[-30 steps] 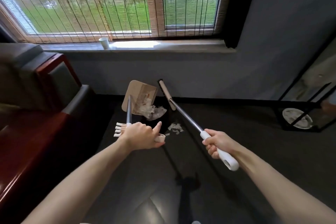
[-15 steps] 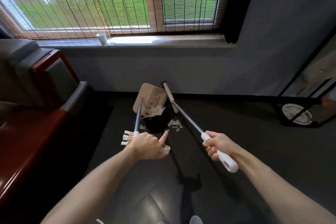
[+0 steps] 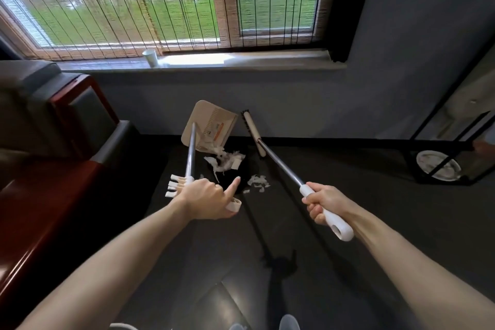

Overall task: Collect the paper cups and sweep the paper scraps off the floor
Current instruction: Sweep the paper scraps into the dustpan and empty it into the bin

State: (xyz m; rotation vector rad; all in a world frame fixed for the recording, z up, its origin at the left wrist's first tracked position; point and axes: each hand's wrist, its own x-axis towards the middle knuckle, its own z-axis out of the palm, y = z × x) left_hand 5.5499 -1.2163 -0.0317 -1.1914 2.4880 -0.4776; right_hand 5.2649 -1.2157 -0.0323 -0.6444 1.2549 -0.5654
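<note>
My left hand [image 3: 206,198] grips the white handle of a long dustpan, thumb sticking up. The beige dustpan [image 3: 209,122] is tipped up by the wall, and white paper scraps [image 3: 225,162] spill from its lip over a dark bin or bag. More scraps [image 3: 257,182] lie on the dark floor. My right hand [image 3: 325,202] grips the white handle of a broom; its metal pole runs up to the broom head [image 3: 253,132] by the wall. A white paper cup [image 3: 150,57] stands on the windowsill.
A dark red and grey sofa [image 3: 61,126] fills the left side. A black-framed glass stand [image 3: 452,153] with a round plate [image 3: 438,169] under it is at the right. Window with a slatted blind above. Dark floor [image 3: 321,262] lies between.
The dustpan has tilted and shifted right, and more scraps hang from its lip. The broom head stays near the wall. Both hands keep their grips.
</note>
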